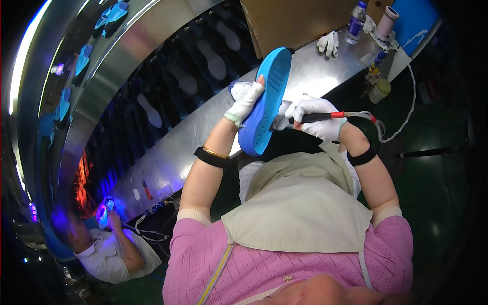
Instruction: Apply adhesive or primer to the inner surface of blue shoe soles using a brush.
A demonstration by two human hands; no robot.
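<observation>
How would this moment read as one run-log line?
left hand: gloved, gripping blue shoe sole | right hand: gloved, holding black-handled brush at sole's edge

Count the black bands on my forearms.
2. One black band circles the left forearm, beside a gold bracelet, below the left hand holding the blue sole; the other black band circles the right forearm.

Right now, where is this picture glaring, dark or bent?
Head view: glare whitens the metal bench beyond the right hand, though the blue sole in the left hand shows clearly; also head view: black corners, a bowed steel casing at left, blue-violet light by the co-worker.
</observation>
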